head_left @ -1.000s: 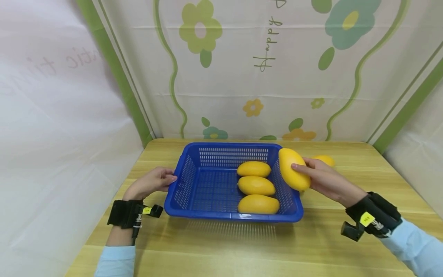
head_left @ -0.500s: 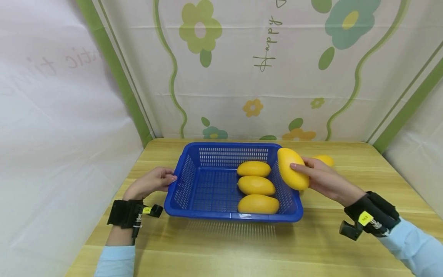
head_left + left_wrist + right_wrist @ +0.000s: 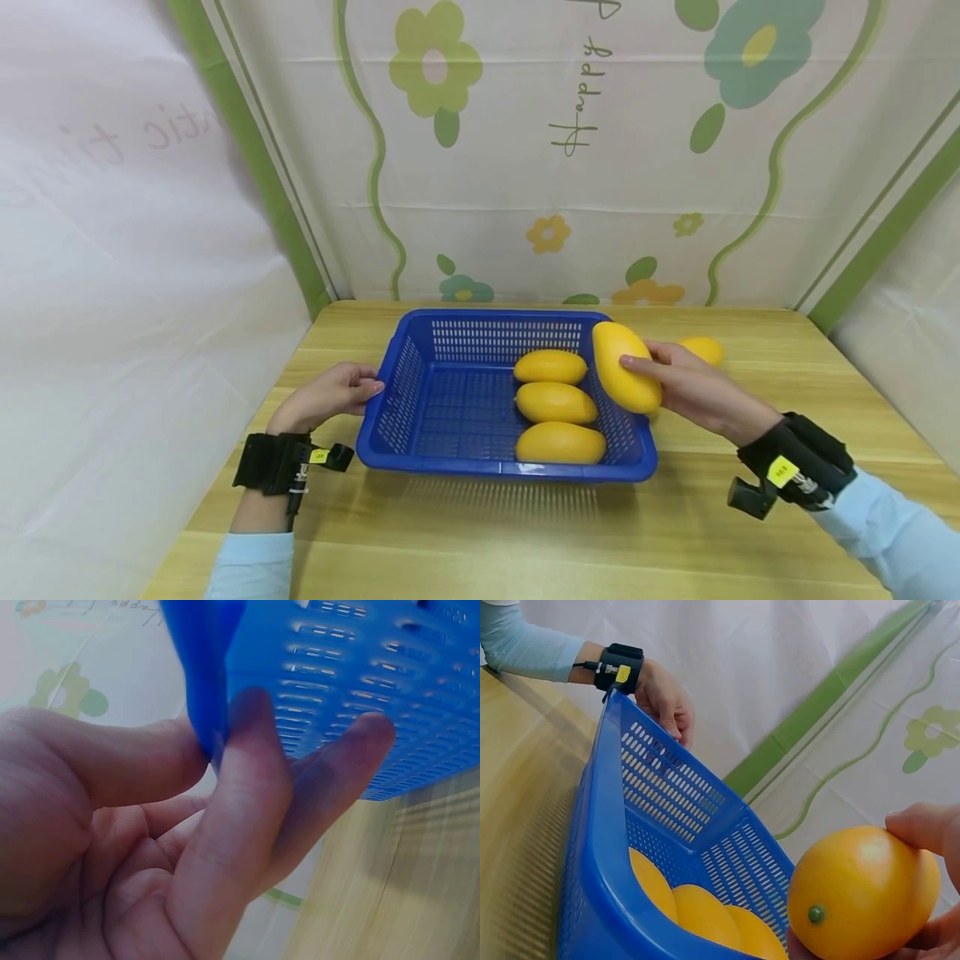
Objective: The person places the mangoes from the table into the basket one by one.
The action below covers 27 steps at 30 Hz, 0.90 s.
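A blue plastic basket (image 3: 465, 469) with slotted sides holds three yellow mangoes (image 3: 556, 403) in a row along its right side. The left hand (image 3: 330, 398) pinches the basket's left rim; in the left wrist view its thumb is on one side of the rim (image 3: 202, 690) and its fingers on the other. Over the basket's right rim, the right hand (image 3: 701, 387) grips another mango (image 3: 622, 367), thumb across its near face. The right wrist view shows that mango (image 3: 855, 892) with a small green stem spot, beside the basket rim.
One more mango (image 3: 705, 349) lies on the wooden table (image 3: 487, 542) behind the right hand, partly hidden by it. A printed fabric curtain (image 3: 487, 167) hangs behind the table, with white fabric walls at both sides.
The right hand with its mango has moved slightly left, further over the basket's right rim. The left hand and the basket have stayed in place.
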### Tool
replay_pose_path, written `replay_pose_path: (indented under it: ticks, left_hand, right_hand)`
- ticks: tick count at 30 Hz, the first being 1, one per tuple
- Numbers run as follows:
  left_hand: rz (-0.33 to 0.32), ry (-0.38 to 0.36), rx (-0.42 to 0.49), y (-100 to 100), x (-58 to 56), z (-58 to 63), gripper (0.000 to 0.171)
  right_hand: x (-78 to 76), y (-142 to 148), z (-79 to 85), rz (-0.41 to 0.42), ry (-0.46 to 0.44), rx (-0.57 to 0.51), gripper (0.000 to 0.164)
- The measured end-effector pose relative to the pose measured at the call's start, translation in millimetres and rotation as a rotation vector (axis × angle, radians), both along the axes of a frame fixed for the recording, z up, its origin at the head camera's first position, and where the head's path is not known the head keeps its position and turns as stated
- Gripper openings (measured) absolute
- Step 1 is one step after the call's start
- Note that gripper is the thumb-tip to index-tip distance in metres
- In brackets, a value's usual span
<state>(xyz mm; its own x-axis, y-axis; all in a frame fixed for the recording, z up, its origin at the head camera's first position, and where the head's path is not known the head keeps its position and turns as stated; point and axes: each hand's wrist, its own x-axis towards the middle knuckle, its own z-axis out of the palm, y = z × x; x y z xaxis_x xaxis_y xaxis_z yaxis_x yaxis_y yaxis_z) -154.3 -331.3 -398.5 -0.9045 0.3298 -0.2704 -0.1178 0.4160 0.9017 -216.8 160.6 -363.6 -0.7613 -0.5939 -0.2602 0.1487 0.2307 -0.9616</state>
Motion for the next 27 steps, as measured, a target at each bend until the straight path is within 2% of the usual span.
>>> replay_pose_path:
  ticks: [8,27]
  left_hand:
    - [-0.014,0.005,0.008,-0.5,0.1,-0.7,0.039]
    - [0.006,0.006,-0.005,0.3,-0.5,-0.6,0.037]
  right_hand:
    - [-0.8,-4.3,-1.5,0.004,-0.005,-0.006,0.064]
    - [-0.1,-7.9,0.0,0.021,-0.008,-0.012,0.065]
